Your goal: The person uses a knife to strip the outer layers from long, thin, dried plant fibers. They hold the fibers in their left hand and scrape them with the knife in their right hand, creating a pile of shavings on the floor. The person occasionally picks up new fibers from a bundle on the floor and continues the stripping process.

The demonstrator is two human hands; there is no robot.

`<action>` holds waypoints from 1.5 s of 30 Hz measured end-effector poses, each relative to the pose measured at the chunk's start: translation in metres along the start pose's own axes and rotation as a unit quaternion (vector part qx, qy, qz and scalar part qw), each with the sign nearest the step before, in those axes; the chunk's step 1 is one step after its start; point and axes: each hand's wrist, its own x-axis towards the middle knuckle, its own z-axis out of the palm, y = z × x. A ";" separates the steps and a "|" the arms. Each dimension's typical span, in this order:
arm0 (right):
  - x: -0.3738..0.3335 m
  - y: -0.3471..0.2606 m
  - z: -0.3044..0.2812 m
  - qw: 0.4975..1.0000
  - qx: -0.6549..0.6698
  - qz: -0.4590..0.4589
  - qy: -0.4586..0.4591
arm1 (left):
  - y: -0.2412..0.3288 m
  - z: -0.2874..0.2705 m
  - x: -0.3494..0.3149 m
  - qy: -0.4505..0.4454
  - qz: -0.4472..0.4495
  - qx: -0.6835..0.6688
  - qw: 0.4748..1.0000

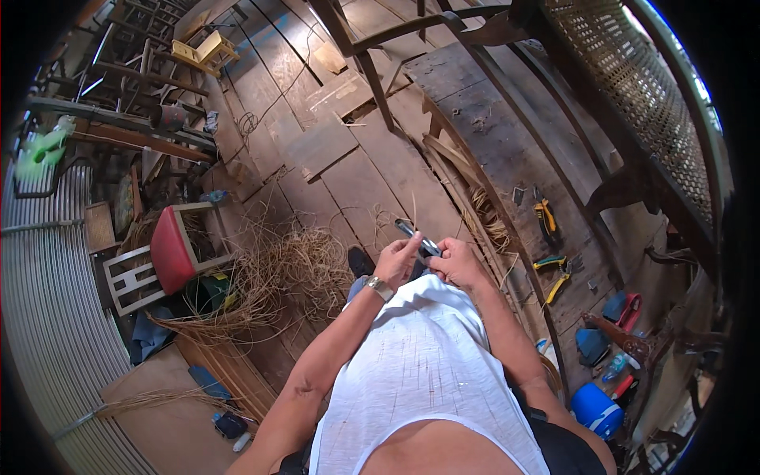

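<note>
In front of my white shirt, my two hands meet around a short, dark, shiny tool whose exact kind I cannot make out. My left hand, with a watch on its wrist, is closed on it, thumb along its side. On the tool's other side my right hand is closed with fingertips pressed together at its near end. A thin cane strand rises by the tool's far end. Below and left of my hands lies a big tangled heap of cane strands on the plank floor.
A dark wooden bench at the right bears orange-handled pliers and yellow-green-handled pliers. Over it stands a chair with a woven cane back. A red-seated chair lies at left. Blue container stands lower right.
</note>
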 end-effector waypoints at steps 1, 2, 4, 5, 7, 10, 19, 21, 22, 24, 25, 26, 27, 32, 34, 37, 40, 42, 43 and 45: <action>0.000 0.003 0.002 1.000 -0.025 0.002 0.003 | -0.004 0.000 0.004 0.017 0.015 0.039 0.999; 0.000 0.005 0.005 0.999 -0.051 0.004 0.006 | -0.012 -0.002 0.010 0.034 0.031 0.079 0.996; -0.001 0.005 0.009 0.996 -0.085 0.001 0.012 | -0.018 0.001 0.012 0.066 0.072 0.118 0.988; -0.003 0.006 0.011 0.995 -0.095 -0.004 0.013 | -0.021 -0.001 0.012 0.053 0.075 0.102 0.991; -0.004 0.003 0.014 0.993 -0.114 -0.019 0.016 | -0.021 -0.002 0.011 0.027 0.083 0.071 0.994; -0.006 0.018 0.015 0.983 -0.159 -0.078 0.037 | -0.018 -0.010 0.003 -0.035 0.020 -0.006 0.999; -0.028 -0.022 0.027 0.956 -0.230 -0.166 0.070 | -0.014 -0.020 -0.011 -0.116 0.080 -0.053 0.989; -0.024 -0.018 0.025 0.960 -0.226 -0.148 0.074 | -0.013 -0.021 -0.016 -0.128 0.084 -0.066 0.986; -0.016 -0.009 0.022 0.964 -0.225 -0.121 0.077 | -0.015 -0.022 -0.014 -0.136 0.103 -0.055 0.984; -0.011 -0.004 0.017 0.962 -0.234 -0.110 0.089 | -0.018 -0.023 -0.012 -0.141 0.111 -0.040 0.983; -0.011 -0.006 0.016 0.956 -0.244 -0.127 0.097 | -0.019 -0.023 -0.012 -0.145 0.114 -0.032 0.982; -0.012 -0.007 0.016 0.951 -0.253 -0.143 0.107 | -0.019 -0.024 -0.012 -0.140 0.115 -0.022 0.983; -0.013 -0.008 0.015 0.957 -0.236 -0.142 0.096 | -0.019 -0.024 -0.012 -0.139 0.114 -0.012 0.984; -0.011 0.021 0.002 0.975 -0.146 -0.142 0.093 | -0.013 -0.030 -0.008 -0.087 0.123 0.015 0.989; -0.015 0.032 -0.003 0.973 -0.138 -0.125 0.139 | -0.014 -0.035 -0.001 0.005 0.144 -0.015 0.989; -0.027 0.047 -0.017 0.958 -0.145 -0.100 0.228 | -0.006 -0.038 0.018 0.049 0.145 0.062 0.986; -0.036 0.077 -0.030 0.937 -0.120 -0.118 0.306 | 0.015 0.002 0.038 0.070 0.241 0.270 0.929; -0.054 0.087 -0.037 0.934 -0.103 -0.083 0.331 | 0.029 0.040 0.062 0.056 0.287 0.380 0.877; -0.063 0.090 -0.039 0.932 -0.093 -0.063 0.344 | 0.032 0.060 0.078 0.046 0.313 0.436 0.843; -0.079 0.096 -0.045 0.922 -0.090 -0.046 0.373 | 0.036 0.106 0.111 -0.005 0.324 0.493 0.807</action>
